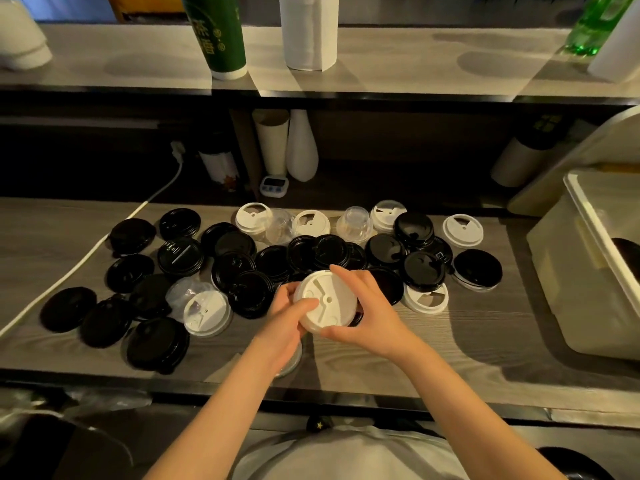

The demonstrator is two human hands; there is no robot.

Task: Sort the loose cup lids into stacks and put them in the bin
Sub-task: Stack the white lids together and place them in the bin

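Wood-grain counter (450,341), front-middle: hold white cup lid (327,301) level, gripped at rim by left hand (285,322) and right hand (367,306), nest onto matching white lids (426,299) only, then into bin (585,206) at right edge.

both hands hold white lid (327,301) above counter (450,348): left hand (287,311) with thumb across top, right hand (367,306) gripping right rim. black lids (180,256) and white lids (463,230) scattered behind. bin (588,271) at right edge.
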